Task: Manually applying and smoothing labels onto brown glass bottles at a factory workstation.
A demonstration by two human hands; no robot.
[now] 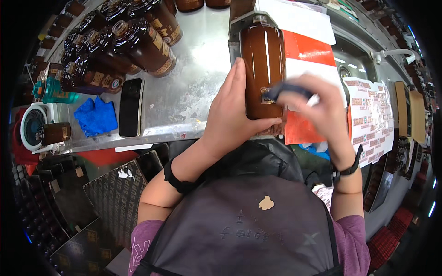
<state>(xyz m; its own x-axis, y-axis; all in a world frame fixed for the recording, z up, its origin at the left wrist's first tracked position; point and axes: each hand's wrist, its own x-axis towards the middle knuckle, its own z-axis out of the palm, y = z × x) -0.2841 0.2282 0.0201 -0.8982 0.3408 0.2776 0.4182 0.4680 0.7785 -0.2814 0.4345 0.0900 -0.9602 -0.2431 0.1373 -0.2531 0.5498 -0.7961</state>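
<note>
Brown glass bottle (pixel 263 69) lying lengthwise on the steel worktable (pixel 193 87), neck pointing away from the body, base toward the table's near edge. Left hand (pixel 230 112) pressed flat against the bottle's left flank, fingers (pixel 237 76) stretched out together along the glass, thumb (pixel 267 123) hooked under the base end, so clamped on the bottle from the side and bottom. Right hand (pixel 324 110) blurred, over the bottle's lower right side, fingers curled on a small dark blue piece (pixel 287 89) laid against the glass just by the small label (pixel 266 95); exact grip lost in the blur. Bottle thus between the two hands, left palm touching, right fingertips at its lower part. White and red sheets (pixel 306 50) just right of the bottle. Farther left: black phone (pixel 131 106), blue cloth (pixel 96 116), a cluster of dark bottles (pixel 124 46). Label sheets (pixel 370 115) at far right
</note>
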